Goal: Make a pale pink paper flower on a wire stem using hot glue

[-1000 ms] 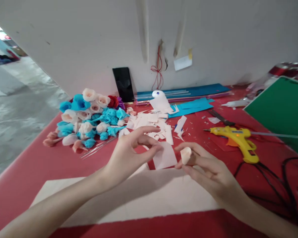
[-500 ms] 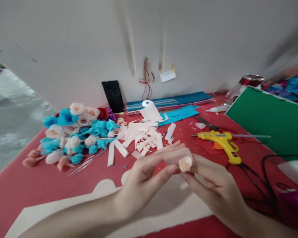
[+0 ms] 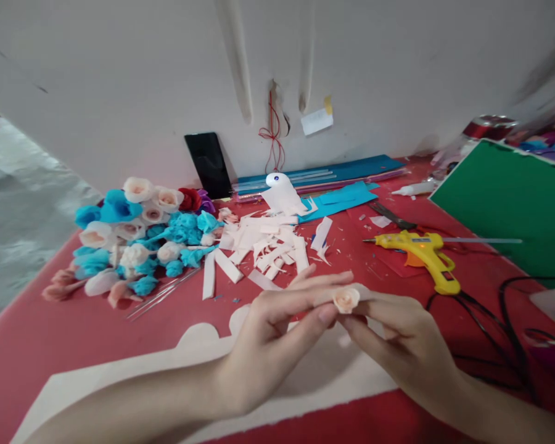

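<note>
A small peach paper flower (image 3: 346, 300), rolled into a rosebud, is pinched between my two hands above the table. My left hand (image 3: 277, 333) closes its thumb and index finger on the flower's left edge, its other fingers stretched out behind. From the right, the thumb and fingers of my right hand (image 3: 398, 333) grip the same flower. Its lower part is hidden by my fingers. Beneath my hands lies a pale peach paper sheet (image 3: 134, 382) with rounded scallops cut along its far edge.
Several blue, peach and red paper flowers (image 3: 120, 206) are heaped at left. White paper strips (image 3: 229, 266) lie mid-table. A yellow glue gun (image 3: 419, 246) with a black cord, scissors (image 3: 391, 216) and a green board (image 3: 504, 209) are at right. A phone (image 3: 208, 165) leans on the wall.
The flower has tilted so its spiral centre faces me more, and the paper flap seen behind it is now mostly hidden. Both hands keep hold; the view has shifted slightly.
</note>
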### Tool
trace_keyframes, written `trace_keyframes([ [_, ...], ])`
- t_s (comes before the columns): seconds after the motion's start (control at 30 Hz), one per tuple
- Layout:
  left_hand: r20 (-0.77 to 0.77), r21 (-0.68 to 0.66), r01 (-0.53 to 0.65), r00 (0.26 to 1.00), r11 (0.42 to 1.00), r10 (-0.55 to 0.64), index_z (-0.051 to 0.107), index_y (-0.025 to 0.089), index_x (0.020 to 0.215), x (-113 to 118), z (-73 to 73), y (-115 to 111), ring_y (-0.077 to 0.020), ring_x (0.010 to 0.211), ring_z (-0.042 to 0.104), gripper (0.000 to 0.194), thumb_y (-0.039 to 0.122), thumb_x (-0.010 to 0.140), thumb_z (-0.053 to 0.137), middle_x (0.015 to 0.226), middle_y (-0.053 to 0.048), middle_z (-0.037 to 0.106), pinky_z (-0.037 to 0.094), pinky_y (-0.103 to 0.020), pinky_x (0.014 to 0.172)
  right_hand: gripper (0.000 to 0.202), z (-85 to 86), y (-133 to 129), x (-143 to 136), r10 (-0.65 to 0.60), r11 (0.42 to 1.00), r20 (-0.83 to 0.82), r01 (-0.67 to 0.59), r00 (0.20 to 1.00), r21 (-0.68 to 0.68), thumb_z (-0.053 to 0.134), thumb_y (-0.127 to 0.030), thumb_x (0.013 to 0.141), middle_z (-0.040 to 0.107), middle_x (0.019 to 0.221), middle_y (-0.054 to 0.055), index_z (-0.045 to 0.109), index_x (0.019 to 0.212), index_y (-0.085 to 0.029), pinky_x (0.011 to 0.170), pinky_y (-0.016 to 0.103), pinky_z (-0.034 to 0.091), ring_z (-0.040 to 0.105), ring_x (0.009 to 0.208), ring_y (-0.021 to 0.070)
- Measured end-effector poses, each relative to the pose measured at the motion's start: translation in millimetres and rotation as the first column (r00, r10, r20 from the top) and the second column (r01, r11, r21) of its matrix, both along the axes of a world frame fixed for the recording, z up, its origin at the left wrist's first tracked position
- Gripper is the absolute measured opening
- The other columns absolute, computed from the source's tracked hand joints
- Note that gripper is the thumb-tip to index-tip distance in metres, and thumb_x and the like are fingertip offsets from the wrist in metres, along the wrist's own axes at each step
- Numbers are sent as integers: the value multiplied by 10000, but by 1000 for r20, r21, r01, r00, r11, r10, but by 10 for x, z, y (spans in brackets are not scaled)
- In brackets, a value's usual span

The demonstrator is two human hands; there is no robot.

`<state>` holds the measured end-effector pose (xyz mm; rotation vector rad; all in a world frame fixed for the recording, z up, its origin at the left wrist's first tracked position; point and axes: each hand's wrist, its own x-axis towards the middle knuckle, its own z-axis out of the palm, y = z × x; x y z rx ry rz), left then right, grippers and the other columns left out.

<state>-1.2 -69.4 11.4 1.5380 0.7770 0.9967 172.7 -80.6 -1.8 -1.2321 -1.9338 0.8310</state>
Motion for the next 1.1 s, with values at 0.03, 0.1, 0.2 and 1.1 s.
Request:
trace_keyframes([
  [0.03, -11, 2, -3, 1000, 1000, 3, 665, 332, 1044, -3, 1, 3, -154, 1141, 564, 267, 178, 869, 534, 1111, 71, 670, 400, -305, 1053, 190, -3, -1, 6, 10, 1000, -4, -10, 1000, -7, 503, -255, 857, 592, 620, -7, 651, 742, -225, 559, 207, 420, 537, 566, 107],
  [0.1, -26, -6, -12, 1000, 1000, 12, 676, 330, 1018, -3, 4, 8, -166, 1119, 579, 246, 190, 846, 568, 1078, 65, 686, 478, -299, 960, 183, -5, 1, 18, 35, 999, -14, -35, 999, -30, 493, -226, 857, 633, 694, -5, 656, 775, -228, 592, 202, 431, 577, 628, 111],
  [0.2, -56, -4, -35, 998, 999, 35, 703, 332, 935, 3, -5, 17, -177, 1054, 616, 203, 198, 811, 615, 1032, 65, 703, 531, -291, 834, 177, -1, 9, 23, 60, 996, -26, -62, 998, -66, 486, -189, 849, 661, 810, -3, 649, 792, -226, 666, 199, 445, 607, 738, 119],
  [1.1, 91, -309, 27, 996, 951, 1, 693, 218, 773, 5, -107, 130, -111, 796, 615, 95, 262, 815, 620, 783, 23, 680, 490, -217, 769, 107, -17, 103, -23, -86, 972, -255, 24, 963, -235, 556, -255, 804, 538, 717, -2, 585, 719, -197, 565, 232, 398, 513, 670, 116],
])
